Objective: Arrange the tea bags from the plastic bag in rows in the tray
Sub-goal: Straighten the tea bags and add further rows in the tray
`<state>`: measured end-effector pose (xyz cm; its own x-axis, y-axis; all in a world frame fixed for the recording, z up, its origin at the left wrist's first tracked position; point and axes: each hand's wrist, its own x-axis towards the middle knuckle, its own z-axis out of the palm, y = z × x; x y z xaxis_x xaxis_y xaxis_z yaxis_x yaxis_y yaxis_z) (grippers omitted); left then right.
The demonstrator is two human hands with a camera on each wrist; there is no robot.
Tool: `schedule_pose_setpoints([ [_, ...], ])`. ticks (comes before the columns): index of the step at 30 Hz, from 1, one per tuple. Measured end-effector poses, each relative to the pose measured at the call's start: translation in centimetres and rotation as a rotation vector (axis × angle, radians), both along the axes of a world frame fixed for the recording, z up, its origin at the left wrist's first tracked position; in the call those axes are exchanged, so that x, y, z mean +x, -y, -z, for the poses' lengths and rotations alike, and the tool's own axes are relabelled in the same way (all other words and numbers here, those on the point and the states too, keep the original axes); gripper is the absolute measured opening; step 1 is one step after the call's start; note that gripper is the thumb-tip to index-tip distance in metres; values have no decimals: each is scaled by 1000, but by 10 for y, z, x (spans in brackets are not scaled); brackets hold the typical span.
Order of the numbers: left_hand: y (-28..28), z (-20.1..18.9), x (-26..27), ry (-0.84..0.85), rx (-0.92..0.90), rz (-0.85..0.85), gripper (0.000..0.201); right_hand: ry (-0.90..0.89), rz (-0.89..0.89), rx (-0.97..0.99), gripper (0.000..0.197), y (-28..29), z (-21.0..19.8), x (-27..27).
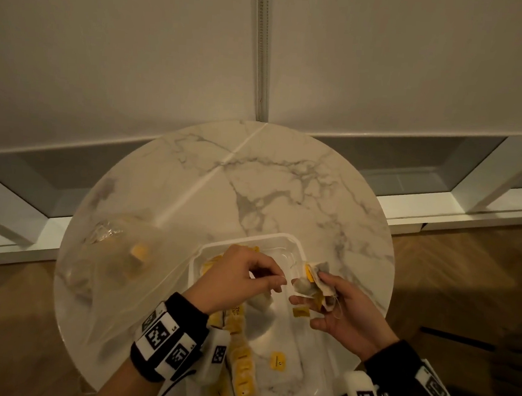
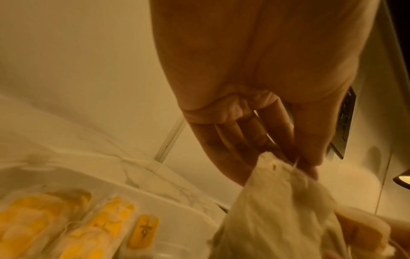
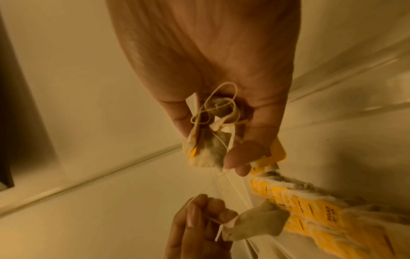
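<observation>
Papery tea bags between both hands, strings tangled

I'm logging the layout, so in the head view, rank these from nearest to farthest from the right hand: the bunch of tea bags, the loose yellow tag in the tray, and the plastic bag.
1. Bunch of tea bags: held in the right hand.
2. Loose yellow tag: in the tray, near side.
3. Plastic bag: far left on the table.

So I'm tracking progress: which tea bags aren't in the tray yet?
The tangled bunch of yellow-tagged paper tea bags held in the right hand; others lie in the tray.
</observation>
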<state>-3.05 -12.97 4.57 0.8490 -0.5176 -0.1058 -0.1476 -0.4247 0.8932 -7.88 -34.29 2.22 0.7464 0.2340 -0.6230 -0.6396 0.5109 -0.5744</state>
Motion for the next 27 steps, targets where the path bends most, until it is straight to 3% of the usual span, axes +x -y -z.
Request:
schedule_pose_setpoints([
  [4, -1, -7, 8, -8, -26, -36, 7, -18, 103, 110, 33, 3, 8, -1],
  [11, -9, -6, 24, -77, -42, -146, 8, 10, 256, 114, 26, 15, 17, -7],
  [14, -5, 2, 32, -103, -24, -171, 10, 15, 229, 119, 20, 15, 19, -13],
  [24, 5, 40, 50, -199, 147, -223, 13, 90, 52, -28, 28, -2, 35, -27],
  [27, 3, 49, 57, -144, 247, -213, 9, 110, 15, -64, 28, -4, 39, -28],
])
